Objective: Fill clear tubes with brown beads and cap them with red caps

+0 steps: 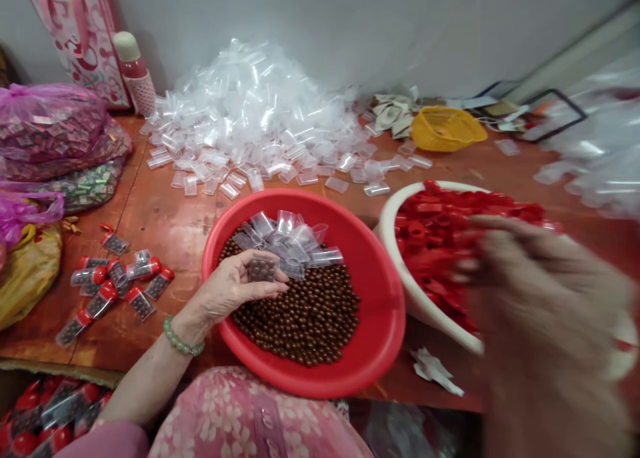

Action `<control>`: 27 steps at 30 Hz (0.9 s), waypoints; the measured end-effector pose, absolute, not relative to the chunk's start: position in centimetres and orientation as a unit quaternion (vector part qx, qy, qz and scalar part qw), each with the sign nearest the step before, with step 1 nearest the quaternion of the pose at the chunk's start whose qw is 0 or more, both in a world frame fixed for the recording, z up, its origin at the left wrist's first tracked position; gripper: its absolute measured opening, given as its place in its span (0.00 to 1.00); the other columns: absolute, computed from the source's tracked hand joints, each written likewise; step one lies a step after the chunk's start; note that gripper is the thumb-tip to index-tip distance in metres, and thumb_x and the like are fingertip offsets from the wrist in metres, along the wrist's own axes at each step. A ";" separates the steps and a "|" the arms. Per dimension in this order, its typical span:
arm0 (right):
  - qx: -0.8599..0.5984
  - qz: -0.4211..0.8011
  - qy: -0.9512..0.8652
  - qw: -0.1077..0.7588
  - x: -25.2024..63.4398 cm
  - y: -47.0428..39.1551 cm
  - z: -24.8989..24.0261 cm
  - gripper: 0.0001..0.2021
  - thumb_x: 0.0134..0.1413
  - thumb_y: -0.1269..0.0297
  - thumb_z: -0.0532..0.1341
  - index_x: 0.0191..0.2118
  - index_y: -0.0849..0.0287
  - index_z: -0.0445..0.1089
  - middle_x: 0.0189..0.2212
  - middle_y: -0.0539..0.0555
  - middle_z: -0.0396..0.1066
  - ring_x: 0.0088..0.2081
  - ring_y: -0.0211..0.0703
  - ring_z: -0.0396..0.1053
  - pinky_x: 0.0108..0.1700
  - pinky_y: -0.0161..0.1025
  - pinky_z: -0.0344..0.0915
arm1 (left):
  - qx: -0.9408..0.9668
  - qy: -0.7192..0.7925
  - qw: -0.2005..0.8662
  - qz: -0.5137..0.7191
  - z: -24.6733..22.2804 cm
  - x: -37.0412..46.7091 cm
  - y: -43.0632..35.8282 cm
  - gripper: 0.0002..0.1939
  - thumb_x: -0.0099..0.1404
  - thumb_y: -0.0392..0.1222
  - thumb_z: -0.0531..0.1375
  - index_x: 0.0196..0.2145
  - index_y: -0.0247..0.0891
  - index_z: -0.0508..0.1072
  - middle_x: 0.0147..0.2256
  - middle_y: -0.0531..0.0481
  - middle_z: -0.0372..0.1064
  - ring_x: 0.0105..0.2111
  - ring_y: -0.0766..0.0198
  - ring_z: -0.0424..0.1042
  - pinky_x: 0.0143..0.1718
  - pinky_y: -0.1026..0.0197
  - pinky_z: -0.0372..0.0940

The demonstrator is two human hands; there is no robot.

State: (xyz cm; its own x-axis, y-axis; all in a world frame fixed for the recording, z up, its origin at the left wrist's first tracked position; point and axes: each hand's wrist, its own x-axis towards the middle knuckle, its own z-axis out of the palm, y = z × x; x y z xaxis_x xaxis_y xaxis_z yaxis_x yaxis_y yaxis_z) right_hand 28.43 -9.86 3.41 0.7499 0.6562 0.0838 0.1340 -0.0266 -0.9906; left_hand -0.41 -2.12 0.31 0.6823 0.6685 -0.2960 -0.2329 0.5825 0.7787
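My left hand (240, 281) is closed round a small clear plastic container (263, 269) with brown balls in it. It hovers over a red basin (385, 311), which holds many shiny brown balls (300, 318) and several empty clear containers (287, 235). My right hand (540, 291), smeared by motion, is over the right part of a white basin (395, 265) filled with red plastic caps (430, 225). Whether its fingers hold a cap cannot be made out. Capped containers of brown balls (117, 278) lie in a loose group on the table, left of my left hand.
A large heap of clear containers (265, 105) rises against the wall. A yellow basket (447, 128) stands at the back right. Filled plastic bags (50, 131) and a bottle (135, 71) are at the left. Below the table's edge, a box holds more capped containers (55, 411).
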 end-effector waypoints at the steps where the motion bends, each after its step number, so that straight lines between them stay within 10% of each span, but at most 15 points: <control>1: -0.660 0.271 -0.271 0.646 26.0 -8.9 3.7 0.12 0.43 0.61 0.70 0.37 0.54 0.77 0.26 0.49 0.68 0.21 0.30 0.62 0.21 0.31 0.62 | 0.376 0.308 0.828 0.279 0.2 -0.2 -2.3 0.17 0.52 0.35 0.69 0.40 0.35 0.72 0.35 0.50 0.74 0.34 0.68 0.75 0.36 0.66 0.67; 8: -0.561 0.525 -0.244 0.592 17.9 -5.5 0.7 0.20 0.32 0.54 0.74 0.33 0.59 0.74 0.18 0.45 0.67 0.17 0.30 0.63 0.20 0.29 0.64 | 0.405 0.332 0.802 0.288 -0.3 0.1 -3.0 0.14 0.53 0.40 0.70 0.36 0.34 0.73 0.32 0.49 0.75 0.31 0.68 0.74 0.33 0.67 0.66; 17: -0.585 0.049 -0.659 0.470 17.0 -6.7 -0.3 0.05 0.57 0.69 0.60 0.38 0.56 0.73 0.33 0.56 0.73 0.35 0.43 0.72 0.41 0.43 0.72 | 0.355 0.361 0.803 0.314 0.1 0.7 -2.7 0.18 0.47 0.39 0.72 0.33 0.34 0.69 0.27 0.56 0.70 0.27 0.71 0.71 0.36 0.65 0.67; 27: -0.423 0.250 -0.766 0.414 19.4 -6.1 0.3 0.14 0.59 0.69 0.61 0.50 0.54 0.72 0.38 0.55 0.73 0.38 0.39 0.74 0.39 0.35 0.72 | 0.342 0.327 0.822 0.318 0.1 0.1 -2.4 0.15 0.49 0.38 0.72 0.31 0.31 0.71 0.24 0.54 0.71 0.24 0.72 0.71 0.33 0.67 0.65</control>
